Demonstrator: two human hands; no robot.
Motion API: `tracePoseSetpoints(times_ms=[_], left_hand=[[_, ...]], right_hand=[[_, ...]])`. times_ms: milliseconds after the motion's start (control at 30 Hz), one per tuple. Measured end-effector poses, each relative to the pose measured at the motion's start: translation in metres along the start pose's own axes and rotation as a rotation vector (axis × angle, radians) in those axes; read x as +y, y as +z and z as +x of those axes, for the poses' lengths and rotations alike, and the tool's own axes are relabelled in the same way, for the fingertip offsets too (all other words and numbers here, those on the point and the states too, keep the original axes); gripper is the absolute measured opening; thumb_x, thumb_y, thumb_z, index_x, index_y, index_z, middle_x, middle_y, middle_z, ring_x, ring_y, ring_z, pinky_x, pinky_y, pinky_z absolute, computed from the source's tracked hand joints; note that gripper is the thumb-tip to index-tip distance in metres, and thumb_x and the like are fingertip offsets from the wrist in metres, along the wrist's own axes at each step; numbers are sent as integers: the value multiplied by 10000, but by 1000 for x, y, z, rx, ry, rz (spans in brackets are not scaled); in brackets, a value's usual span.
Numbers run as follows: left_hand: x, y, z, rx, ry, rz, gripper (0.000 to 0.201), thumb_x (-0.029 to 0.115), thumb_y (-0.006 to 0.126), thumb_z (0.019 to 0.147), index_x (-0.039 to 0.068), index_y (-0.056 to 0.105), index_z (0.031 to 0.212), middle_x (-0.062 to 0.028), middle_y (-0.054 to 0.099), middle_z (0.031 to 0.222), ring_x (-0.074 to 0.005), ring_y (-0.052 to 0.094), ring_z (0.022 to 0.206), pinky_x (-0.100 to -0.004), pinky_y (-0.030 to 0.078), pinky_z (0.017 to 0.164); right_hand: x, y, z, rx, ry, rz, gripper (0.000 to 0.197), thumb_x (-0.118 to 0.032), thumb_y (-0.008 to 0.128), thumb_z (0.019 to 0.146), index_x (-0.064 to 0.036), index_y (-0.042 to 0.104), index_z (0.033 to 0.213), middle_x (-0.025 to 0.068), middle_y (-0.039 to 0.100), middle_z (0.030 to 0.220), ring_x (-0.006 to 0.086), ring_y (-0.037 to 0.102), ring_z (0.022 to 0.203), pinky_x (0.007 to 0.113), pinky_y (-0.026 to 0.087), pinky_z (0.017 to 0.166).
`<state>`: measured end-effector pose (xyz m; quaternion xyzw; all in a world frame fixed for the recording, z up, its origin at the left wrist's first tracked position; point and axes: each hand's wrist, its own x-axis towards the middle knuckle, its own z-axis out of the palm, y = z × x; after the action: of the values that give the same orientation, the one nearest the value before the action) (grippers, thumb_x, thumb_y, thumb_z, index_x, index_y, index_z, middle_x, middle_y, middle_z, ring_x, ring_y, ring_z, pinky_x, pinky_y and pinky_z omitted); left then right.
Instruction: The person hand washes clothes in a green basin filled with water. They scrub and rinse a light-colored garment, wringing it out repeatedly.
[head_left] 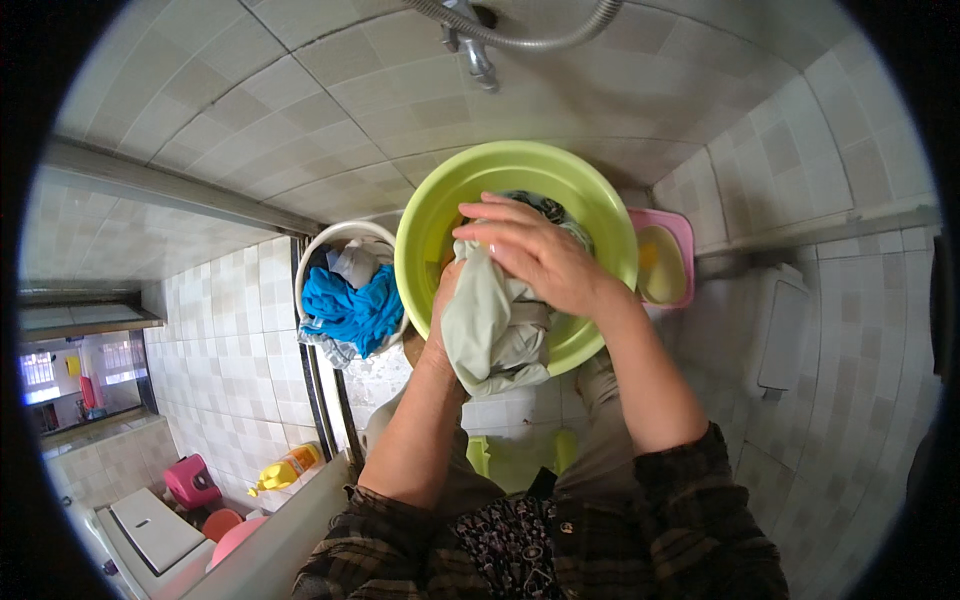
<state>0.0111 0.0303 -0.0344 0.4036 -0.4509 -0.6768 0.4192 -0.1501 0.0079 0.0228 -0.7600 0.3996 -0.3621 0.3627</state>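
Note:
Over the near side of a lime-green basin hangs a bunched pale green cloth, perhaps a garment. My left hand is closed on its left side, with most of the fingers hidden behind the folds. Across the top of the cloth lies my right hand, fingers stretched out toward the left and resting against the fabric. Behind my hands, a dark patterned cloth shows in part inside the basin.
Left of the basin stands a white bucket heaped with blue cloth and grey laundry. A pink tub with a yellowish bowl sits at the right. Above, a metal tap and hose project from the tiled wall.

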Motion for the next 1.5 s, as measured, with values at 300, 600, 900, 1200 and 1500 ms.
tracePoseSetpoints(times_ms=[300,600,900,1200,1500], left_hand=[[13,9,-10,72,-163,-588,242,154,556,864,22,558,1067,-87,604,933,-163,603,776,-278,517,666],[17,-10,-4,73,142,-594,339,128,506,898,23,438,1214,-108,544,1124,-189,553,987,-303,484,851],[21,-19,4,202,3,-674,267,262,492,905,58,572,1057,-55,616,920,-171,590,843,-292,494,745],[19,-34,3,291,-115,533,290,271,579,846,8,623,959,-139,661,842,-187,622,798,-313,472,734],[5,-26,6,165,-449,-470,519,429,389,943,62,408,1309,-92,517,1210,-161,509,1035,-295,424,863]], right_hand=[[23,0,-3,390,515,691,299,-298,438,925,-39,586,939,57,590,901,164,549,882,283,403,858],[18,-35,-19,116,766,516,156,-211,578,863,-64,585,917,35,584,835,67,523,705,213,421,576],[59,20,-11,328,476,-28,172,-108,506,854,22,573,945,171,613,778,210,587,692,319,451,659],[52,-30,-10,1072,289,932,155,-108,433,934,-31,523,1034,64,576,954,152,549,876,297,462,796],[-25,8,7,144,165,983,152,-42,459,885,-46,575,983,64,600,911,158,571,874,314,449,872]])
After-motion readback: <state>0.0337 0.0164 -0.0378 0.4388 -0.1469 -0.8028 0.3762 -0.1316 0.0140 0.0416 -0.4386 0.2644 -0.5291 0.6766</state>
